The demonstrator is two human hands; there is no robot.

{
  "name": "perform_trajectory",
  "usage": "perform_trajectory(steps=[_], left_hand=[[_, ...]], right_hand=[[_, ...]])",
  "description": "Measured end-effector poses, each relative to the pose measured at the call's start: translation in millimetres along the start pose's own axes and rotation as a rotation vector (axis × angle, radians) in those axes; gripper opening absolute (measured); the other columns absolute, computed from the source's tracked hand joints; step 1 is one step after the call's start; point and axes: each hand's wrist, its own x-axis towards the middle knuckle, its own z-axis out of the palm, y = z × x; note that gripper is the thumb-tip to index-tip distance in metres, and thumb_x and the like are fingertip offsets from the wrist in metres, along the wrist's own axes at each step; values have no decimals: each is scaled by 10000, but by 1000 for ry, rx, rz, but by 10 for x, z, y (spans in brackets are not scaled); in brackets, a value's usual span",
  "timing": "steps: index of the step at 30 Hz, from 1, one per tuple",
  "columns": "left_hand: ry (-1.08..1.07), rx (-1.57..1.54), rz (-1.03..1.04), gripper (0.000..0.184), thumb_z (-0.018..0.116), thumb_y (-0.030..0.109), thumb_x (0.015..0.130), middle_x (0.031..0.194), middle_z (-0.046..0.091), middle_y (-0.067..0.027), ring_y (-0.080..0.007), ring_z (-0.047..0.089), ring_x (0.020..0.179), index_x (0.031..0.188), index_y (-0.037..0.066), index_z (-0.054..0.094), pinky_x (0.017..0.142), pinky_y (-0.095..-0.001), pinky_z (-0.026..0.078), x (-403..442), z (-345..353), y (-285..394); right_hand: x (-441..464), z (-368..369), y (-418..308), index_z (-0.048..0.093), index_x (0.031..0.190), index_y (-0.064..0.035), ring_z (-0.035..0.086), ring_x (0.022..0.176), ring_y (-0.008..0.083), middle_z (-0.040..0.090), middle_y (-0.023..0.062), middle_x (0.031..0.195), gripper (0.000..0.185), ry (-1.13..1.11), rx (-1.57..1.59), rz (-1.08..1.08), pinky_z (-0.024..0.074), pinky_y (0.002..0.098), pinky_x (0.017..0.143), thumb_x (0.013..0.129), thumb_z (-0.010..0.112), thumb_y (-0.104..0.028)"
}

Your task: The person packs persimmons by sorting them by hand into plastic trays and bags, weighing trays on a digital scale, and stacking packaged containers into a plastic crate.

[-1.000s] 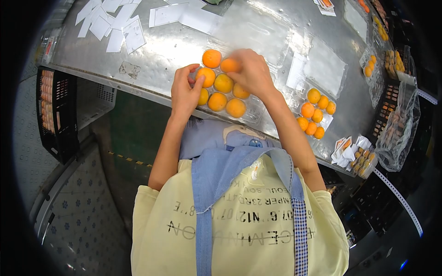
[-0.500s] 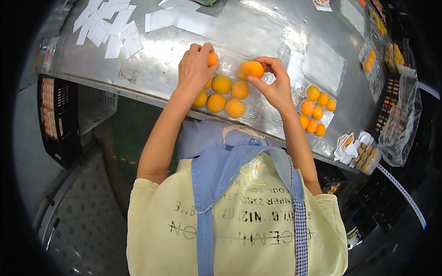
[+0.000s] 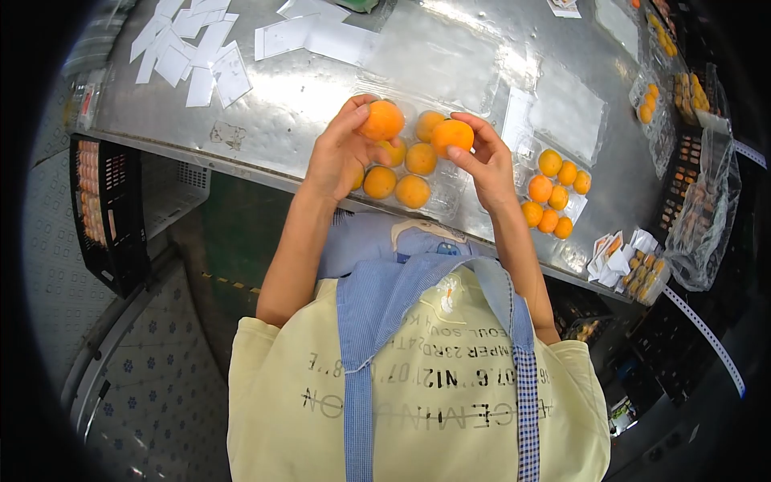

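Note:
My left hand (image 3: 337, 153) grips a round orange fruit (image 3: 381, 120), raised over the upper left part of a clear plastic tray (image 3: 444, 193). Between the thumb and fingers of my right hand (image 3: 491, 165) is another round orange fruit (image 3: 452, 139), above the tray's upper right. Several similar fruits (image 3: 413, 191) sit in the tray's cups beneath both hands. My left hand partly covers the fruits on the tray's left side. The tray lies on the metal table (image 3: 297, 104), close to its front edge.
A second group of orange fruits (image 3: 540, 189) in a clear tray lies to the right. White cards (image 3: 231, 74) are scattered at the back left. A black crate (image 3: 110, 209) stands left below the table. Packed fruit (image 3: 642, 273) and plastic wrapping (image 3: 699, 241) are at the far right.
My left hand has turned and lifted a fruit up from the tray's left side. My right hand, still holding its fruit, has shifted slightly right and down, showing a fruit in the cup behind.

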Motion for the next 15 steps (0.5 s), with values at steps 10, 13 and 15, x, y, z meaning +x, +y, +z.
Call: perform_trajectory(steps=[10,13,15], left_hand=[[-48,-83,-123,431,443,299,957,1055,572,-125,-158,579,765,1285,21,414,599,-246,498,-60,149,-198],[-11,66,-95,414,527,233,928,1072,568,-103,-154,580,811,1285,53,420,674,-255,497,-72,144,-295],[-5,117,-82,435,582,192,900,1083,555,-90,-154,579,864,1285,75,416,726,-261,498,-81,184,-324]], right_hand=[[-71,53,-67,554,1192,-32,489,1138,172,537,59,1192,443,-69,89,-1,396,348,976,776,704,-70],[-104,45,-56,562,1186,-55,473,1142,181,511,48,1171,438,-81,-24,-115,410,359,971,773,709,-71],[-126,50,-57,565,1183,-67,471,1131,187,497,47,1148,438,-81,-86,-152,423,361,961,771,713,-76]])
